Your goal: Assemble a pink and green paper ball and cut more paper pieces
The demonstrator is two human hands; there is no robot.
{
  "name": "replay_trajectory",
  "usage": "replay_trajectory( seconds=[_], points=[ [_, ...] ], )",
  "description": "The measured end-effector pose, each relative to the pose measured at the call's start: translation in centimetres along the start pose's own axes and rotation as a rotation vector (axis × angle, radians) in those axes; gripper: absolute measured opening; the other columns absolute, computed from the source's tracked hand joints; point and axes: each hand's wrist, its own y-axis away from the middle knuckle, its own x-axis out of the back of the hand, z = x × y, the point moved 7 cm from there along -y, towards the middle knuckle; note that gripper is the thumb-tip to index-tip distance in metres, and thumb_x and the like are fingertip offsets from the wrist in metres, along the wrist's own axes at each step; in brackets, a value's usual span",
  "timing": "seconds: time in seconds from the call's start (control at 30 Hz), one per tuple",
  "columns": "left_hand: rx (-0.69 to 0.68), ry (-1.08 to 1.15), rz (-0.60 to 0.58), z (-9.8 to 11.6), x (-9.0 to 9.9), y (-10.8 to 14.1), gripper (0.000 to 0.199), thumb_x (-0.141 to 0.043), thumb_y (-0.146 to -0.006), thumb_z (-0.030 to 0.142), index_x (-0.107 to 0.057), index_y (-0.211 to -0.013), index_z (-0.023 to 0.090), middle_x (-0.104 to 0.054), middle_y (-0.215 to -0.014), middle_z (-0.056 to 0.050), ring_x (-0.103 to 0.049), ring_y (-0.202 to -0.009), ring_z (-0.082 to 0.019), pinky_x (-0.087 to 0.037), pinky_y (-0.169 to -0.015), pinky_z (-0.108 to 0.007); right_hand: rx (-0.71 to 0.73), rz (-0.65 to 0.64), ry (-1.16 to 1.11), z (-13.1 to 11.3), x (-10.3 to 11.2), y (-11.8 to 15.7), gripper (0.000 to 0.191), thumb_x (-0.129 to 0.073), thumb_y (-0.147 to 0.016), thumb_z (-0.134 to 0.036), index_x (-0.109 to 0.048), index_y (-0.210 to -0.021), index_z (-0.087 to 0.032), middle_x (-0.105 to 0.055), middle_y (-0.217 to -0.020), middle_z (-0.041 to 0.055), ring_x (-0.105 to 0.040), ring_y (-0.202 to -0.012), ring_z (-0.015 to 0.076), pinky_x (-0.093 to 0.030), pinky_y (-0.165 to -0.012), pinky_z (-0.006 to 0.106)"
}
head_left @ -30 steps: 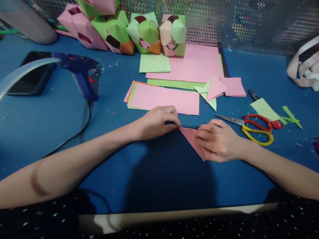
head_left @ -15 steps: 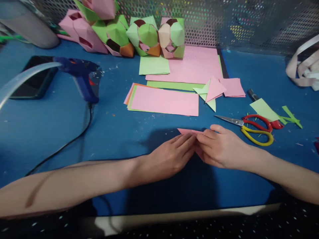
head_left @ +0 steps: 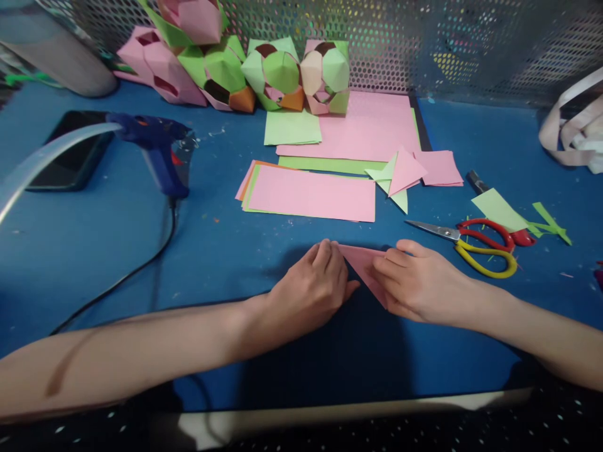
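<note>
A pink paper folded into a triangle lies on the blue table between my hands. My left hand has its fingers bent and pressed together at the paper's left corner, its thumb sticking out below. Closed over the right part of the paper is my right hand, its fingertips on the pink surface. The fingers hide part of the fold. Just beyond my right hand lie scissors with one red and one yellow handle.
A stack of paper strips and folded paper pieces lie ahead. Larger pink sheets sit behind them, near several paper shapes. A blue glue gun with a cord and a phone are at left; ribbon is far right.
My left hand has slid left along the folded edge, from the paper's middle to its left corner, uncovering more pink. My right hand has stayed on the paper.
</note>
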Motion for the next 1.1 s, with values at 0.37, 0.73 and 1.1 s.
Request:
replay_trajectory(
  seconds=[0.37,0.73,1.1],
  points=[
    [-0.146,0.286,0.152,0.6,0.7,-0.4,0.018,-0.055,-0.093,0.020,-0.066,-0.092,0.006,-0.070,-0.096,-0.016,-0.067,-0.100,-0.028,-0.060,-0.085,-0.041,-0.016,0.006,-0.011,0.0,0.2,-0.1,0.025,-0.050,-0.093,-0.019,-0.066,-0.074,-0.015,-0.061,-0.074,0.0071,-0.048,-0.069,0.0196,-0.030,-0.068,0.037],
    [-0.132,0.333,0.151,0.9,0.4,-0.3,0.042,-0.050,-0.096,0.040,-0.064,-0.102,0.001,-0.068,-0.106,-0.022,-0.066,-0.105,-0.032,-0.059,-0.088,-0.043,-0.102,0.024,-0.024,0.0,0.6,0.2,0.020,-0.053,-0.091,-0.018,-0.066,-0.077,-0.014,-0.064,-0.072,0.0047,-0.054,-0.070,0.0205,-0.036,-0.066,0.037],
    [-0.092,0.349,0.055,0.8,-0.2,-0.6,0.048,-0.048,-0.095,0.048,-0.062,-0.101,0.003,-0.063,-0.115,-0.029,-0.065,-0.105,-0.034,-0.058,-0.086,-0.047,-0.208,0.200,-0.068,0.1,-1.8,0.4,0.031,-0.048,-0.093,-0.020,-0.063,-0.114,-0.003,-0.062,-0.130,0.0205,-0.051,-0.123,0.0307,-0.043,-0.102,0.050]
  ],
)
